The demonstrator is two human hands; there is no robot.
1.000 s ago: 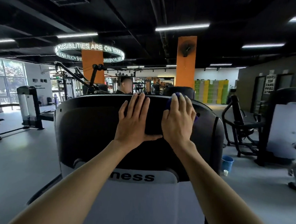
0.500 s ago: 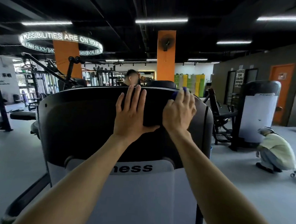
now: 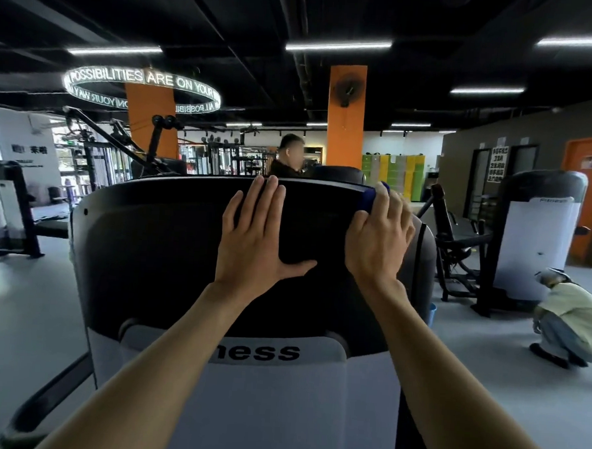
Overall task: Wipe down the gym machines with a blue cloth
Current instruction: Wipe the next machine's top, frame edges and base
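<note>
Left hand (image 3: pixel 253 235) is lying flat on the black upper shroud of the gym machine (image 3: pixel 156 237), fingers straight and close together, tips reaching the top edge, thumb splayed right. Right hand (image 3: pixel 377 242) is curling over the blue cloth (image 3: pixel 371 199), pressing it on the top right edge. Cloth is bunched, mostly hidden under the fingers; can't tell its long axis.
</note>
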